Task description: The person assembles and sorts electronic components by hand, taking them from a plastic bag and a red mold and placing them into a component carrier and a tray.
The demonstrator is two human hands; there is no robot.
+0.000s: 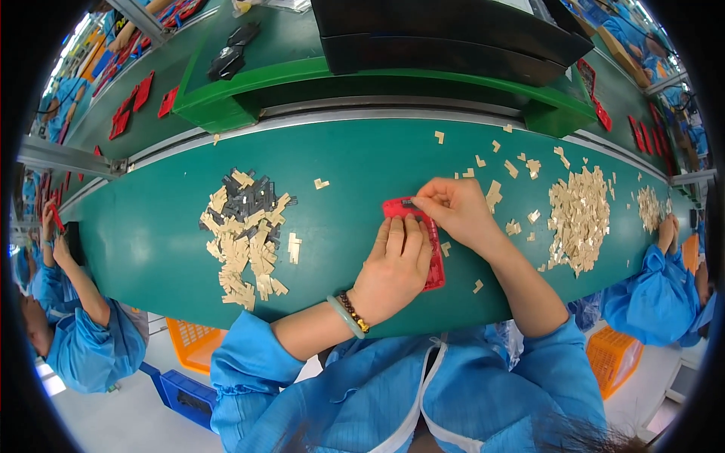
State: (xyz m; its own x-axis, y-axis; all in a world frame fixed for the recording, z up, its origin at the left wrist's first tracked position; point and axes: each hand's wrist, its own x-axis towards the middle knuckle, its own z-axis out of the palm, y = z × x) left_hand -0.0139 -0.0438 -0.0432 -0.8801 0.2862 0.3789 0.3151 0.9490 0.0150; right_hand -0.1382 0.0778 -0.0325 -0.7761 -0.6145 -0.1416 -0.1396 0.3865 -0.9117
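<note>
A red plastic casing, long and narrow, lies on the green table in front of me. My left hand rests over it with the fingers bent across its middle, holding it against the table. At the casing's far end, my right hand has thumb and forefinger pinched together beside a small dark strip set in the red plastic. What the pinch holds, if anything, is too small to make out. Left of the hands is a heap of beige, L-shaped flat pieces, with dark grey pieces at its far side.
Another beige heap stands to the right, with loose pieces scattered toward my right hand. A green shelf carrying a black box spans the far side. Co-workers in blue sit at both sides. Orange baskets stand below the table edge.
</note>
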